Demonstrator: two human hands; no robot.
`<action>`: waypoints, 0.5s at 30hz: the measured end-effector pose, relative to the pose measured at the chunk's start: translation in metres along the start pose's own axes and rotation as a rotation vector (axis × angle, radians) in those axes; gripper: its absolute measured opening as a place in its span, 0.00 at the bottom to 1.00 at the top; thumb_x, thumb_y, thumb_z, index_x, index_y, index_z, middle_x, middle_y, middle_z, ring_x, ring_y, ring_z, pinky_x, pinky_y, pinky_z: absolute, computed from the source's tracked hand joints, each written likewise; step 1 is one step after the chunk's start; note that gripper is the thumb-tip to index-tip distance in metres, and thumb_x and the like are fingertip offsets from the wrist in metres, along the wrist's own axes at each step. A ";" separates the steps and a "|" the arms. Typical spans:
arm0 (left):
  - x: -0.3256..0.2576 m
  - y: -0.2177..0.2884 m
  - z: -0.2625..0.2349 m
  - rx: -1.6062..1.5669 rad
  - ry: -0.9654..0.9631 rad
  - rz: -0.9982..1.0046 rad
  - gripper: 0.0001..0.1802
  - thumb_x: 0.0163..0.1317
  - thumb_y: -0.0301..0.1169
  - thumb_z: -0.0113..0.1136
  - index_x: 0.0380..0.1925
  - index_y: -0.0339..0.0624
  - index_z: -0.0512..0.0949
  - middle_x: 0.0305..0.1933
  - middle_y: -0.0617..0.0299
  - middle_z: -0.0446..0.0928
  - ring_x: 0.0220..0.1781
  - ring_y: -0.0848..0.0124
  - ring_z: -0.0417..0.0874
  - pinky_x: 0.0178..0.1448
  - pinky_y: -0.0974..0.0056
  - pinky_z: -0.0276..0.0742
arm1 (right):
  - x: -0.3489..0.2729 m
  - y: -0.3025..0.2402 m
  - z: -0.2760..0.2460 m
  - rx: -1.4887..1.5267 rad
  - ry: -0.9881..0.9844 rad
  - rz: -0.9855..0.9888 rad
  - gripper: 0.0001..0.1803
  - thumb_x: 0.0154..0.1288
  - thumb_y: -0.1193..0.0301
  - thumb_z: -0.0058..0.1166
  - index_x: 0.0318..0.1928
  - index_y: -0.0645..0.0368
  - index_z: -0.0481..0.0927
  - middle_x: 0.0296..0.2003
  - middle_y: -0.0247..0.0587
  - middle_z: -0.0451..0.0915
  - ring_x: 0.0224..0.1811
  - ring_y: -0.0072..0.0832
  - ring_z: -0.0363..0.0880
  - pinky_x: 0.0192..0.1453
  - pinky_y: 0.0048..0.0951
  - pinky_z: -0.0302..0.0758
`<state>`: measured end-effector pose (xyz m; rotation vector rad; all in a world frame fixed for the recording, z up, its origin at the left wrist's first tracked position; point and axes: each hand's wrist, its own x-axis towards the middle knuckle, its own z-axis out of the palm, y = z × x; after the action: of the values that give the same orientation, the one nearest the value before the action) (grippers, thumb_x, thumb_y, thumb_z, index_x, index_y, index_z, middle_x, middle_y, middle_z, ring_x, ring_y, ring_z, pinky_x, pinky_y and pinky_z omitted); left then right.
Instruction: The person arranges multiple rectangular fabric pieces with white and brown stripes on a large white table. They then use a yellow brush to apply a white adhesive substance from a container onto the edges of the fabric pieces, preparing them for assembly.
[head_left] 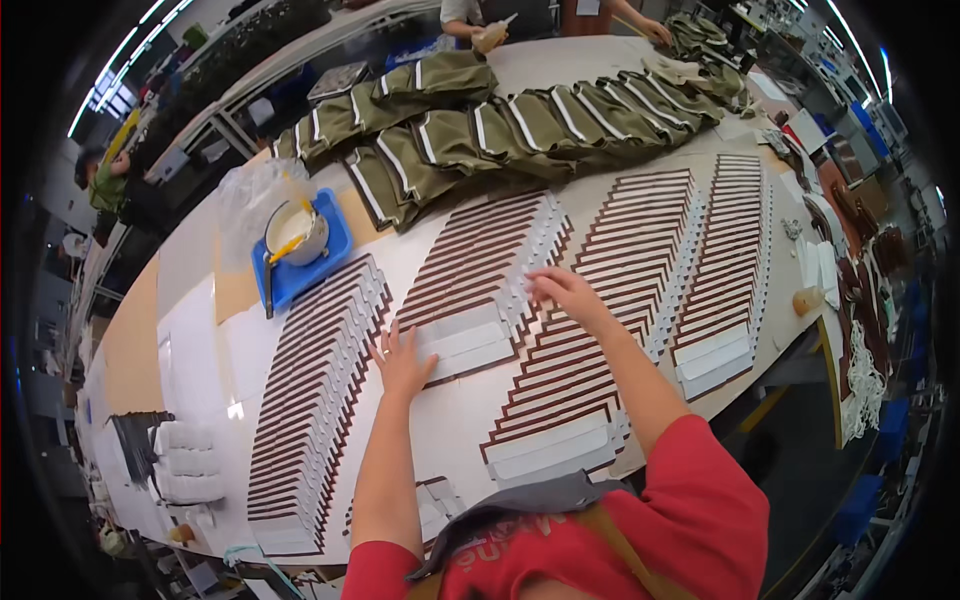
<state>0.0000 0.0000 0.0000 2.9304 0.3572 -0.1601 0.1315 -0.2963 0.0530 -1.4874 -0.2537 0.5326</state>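
Overlapping pale pieces with dark brown edges lie in slanting rows on the table. My left hand (402, 362) rests with fingers spread at the lower left of the second row (480, 240), touching the frontmost white-faced piece (462, 343). Over the right side of that same row is my right hand (568, 294), its fingers bent and drawn together. Whether anything thin is between those fingertips is too small to tell. A further row of brown-edged pieces (320, 370) runs to the left of my left hand, and another row (590, 340) lies under my right forearm.
A blue tray (340, 236) holds a white tub (300, 236) with a yellow-handled tool. Olive-green pieces with white strips (500, 135) are heaped along the far side. White bundles (188, 465) lie at left. Across the table a person's hand (488, 38) holds a bottle.
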 end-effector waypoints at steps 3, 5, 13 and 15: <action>-0.017 0.032 0.005 -0.110 0.149 0.106 0.33 0.52 0.43 0.58 0.57 0.44 0.62 0.66 0.54 0.50 0.68 0.54 0.48 0.68 0.43 0.36 | -0.094 0.021 -0.087 -1.354 -0.021 0.027 0.17 0.59 0.61 0.51 0.29 0.64 0.78 0.22 0.36 0.77 0.29 0.21 0.76 0.32 0.21 0.73; -0.029 0.037 -0.017 -0.157 0.236 0.125 0.28 0.53 0.38 0.57 0.54 0.42 0.64 0.65 0.53 0.51 0.67 0.54 0.50 0.67 0.44 0.39 | -0.129 -0.033 -0.067 -0.465 -0.036 0.502 0.14 0.58 0.65 0.51 0.31 0.65 0.77 0.22 0.35 0.76 0.30 0.23 0.77 0.34 0.22 0.73; -0.145 0.083 -0.013 -0.313 0.173 0.191 0.18 0.53 0.33 0.55 0.45 0.42 0.71 0.58 0.48 0.60 0.60 0.52 0.59 0.62 0.46 0.52 | -0.191 -0.236 0.041 0.471 -0.776 -1.165 0.19 0.61 0.60 0.50 0.36 0.68 0.78 0.39 0.53 0.77 0.40 0.44 0.77 0.48 0.39 0.71; -0.173 0.100 -0.014 -0.362 0.148 0.187 0.17 0.53 0.33 0.55 0.44 0.43 0.71 0.58 0.48 0.61 0.60 0.52 0.60 0.62 0.47 0.53 | -0.210 -0.267 0.069 0.646 -0.721 -1.343 0.12 0.62 0.64 0.49 0.33 0.60 0.80 0.37 0.46 0.78 0.40 0.38 0.77 0.50 0.32 0.70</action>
<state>-0.1407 -0.1323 0.0526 2.6018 0.1150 0.1354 -0.0332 -0.3369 0.3546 -0.2305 -1.3672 -0.0173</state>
